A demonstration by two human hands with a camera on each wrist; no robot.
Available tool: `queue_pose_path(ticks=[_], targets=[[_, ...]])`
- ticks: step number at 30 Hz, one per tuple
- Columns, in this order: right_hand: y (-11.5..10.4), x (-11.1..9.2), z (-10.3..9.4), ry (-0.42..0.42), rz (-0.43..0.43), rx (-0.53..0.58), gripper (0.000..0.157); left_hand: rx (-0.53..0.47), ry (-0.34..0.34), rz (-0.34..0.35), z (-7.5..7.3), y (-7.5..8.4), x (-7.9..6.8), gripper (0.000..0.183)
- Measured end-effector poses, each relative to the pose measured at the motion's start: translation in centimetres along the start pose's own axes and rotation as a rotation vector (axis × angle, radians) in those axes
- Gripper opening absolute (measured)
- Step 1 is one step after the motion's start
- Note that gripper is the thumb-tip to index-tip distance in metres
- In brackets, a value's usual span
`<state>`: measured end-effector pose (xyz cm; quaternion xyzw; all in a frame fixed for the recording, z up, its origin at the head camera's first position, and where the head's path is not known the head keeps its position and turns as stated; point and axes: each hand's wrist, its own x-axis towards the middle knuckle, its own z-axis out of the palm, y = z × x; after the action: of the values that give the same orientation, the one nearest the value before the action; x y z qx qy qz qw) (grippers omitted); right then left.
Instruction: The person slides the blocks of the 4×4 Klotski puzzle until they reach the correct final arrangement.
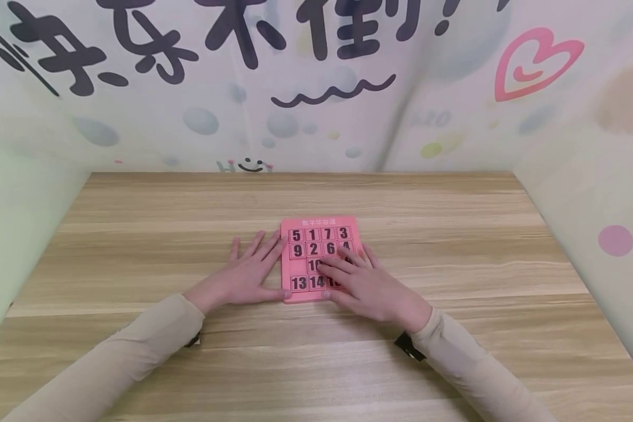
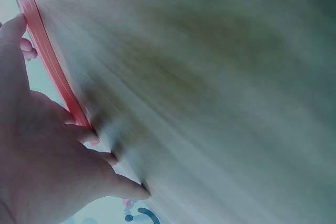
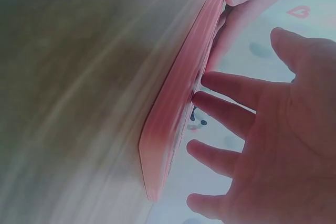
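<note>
A pink number sliding puzzle (image 1: 298, 266) lies flat on the wooden table, its black-numbered tiles set in rows. The third row has a gap at its left end. My left hand (image 1: 248, 274) lies spread along the puzzle's left side, fingertips at the upper edge and thumb at the lower corner. Stretched over the right part of the tiles, my right hand (image 1: 374, 288) hides several of them. Its straight fingertips (image 3: 202, 98) are right at the number face in the right wrist view. The left wrist view shows the puzzle's pink side (image 2: 52, 66) beside the left thumb.
The wood-grain table (image 1: 316, 363) reaches back to a printed wall (image 1: 232, 129) with large black characters. Pale side walls (image 1: 612, 193) stand at left and right. A small black object (image 1: 410, 347) shows under the right wrist.
</note>
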<state>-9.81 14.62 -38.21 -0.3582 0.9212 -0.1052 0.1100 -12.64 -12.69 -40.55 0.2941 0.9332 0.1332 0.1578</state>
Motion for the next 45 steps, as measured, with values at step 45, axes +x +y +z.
queue_pose_path(ticks=[45], targets=[[-0.2, 3.8, -0.3, -0.023, 0.006, -0.004, 0.061, -0.003, -0.006, -0.018, 0.0, -0.2, 0.1, 0.104]])
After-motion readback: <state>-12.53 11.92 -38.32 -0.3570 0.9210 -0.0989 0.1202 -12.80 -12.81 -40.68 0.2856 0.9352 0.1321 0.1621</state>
